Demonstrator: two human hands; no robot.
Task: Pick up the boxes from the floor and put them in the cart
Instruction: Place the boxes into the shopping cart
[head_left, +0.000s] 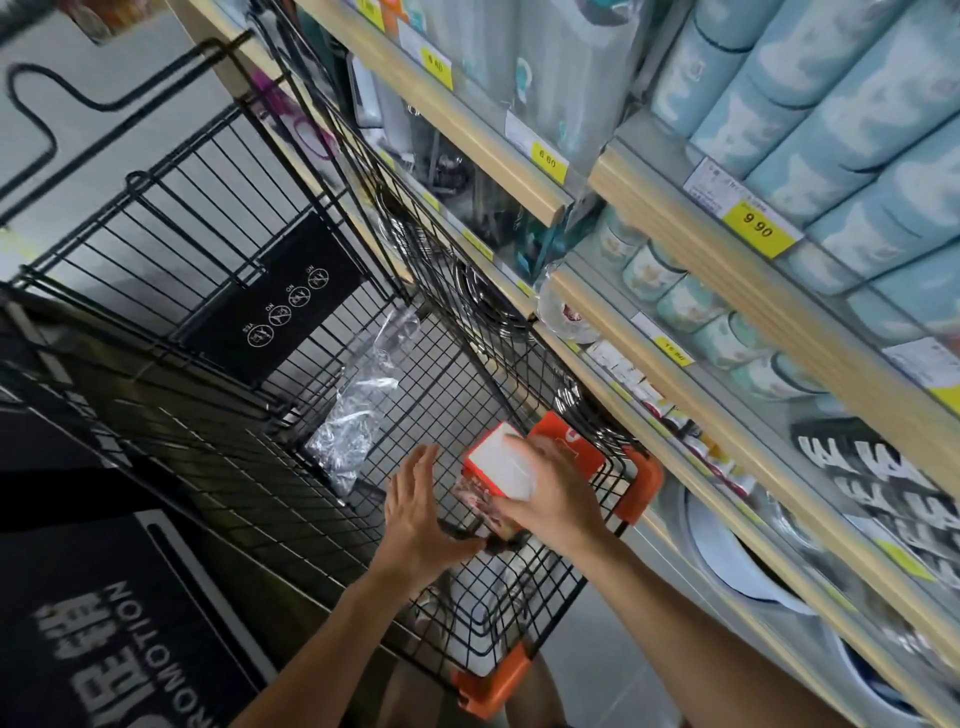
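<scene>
A black wire shopping cart (291, 467) with orange corner pieces fills the middle of the head view. My right hand (550, 499) grips an orange and white box (498, 457) from above, holding it low inside the cart near its front end. A second orange box (569, 441) lies just behind it against the cart's end wall. My left hand (415, 514) hovers beside the held box with fingers straight and spread, touching nothing that I can make out. A crumpled clear plastic bag (358, 410) lies on the cart floor.
Wooden-edged store shelves (675, 218) run along the right, stocked with pale blue cylinders, tins and yellow price tags. A black sign (93, 618) reading PROMOTION stands at the lower left. Grey floor shows beyond the cart at the upper left.
</scene>
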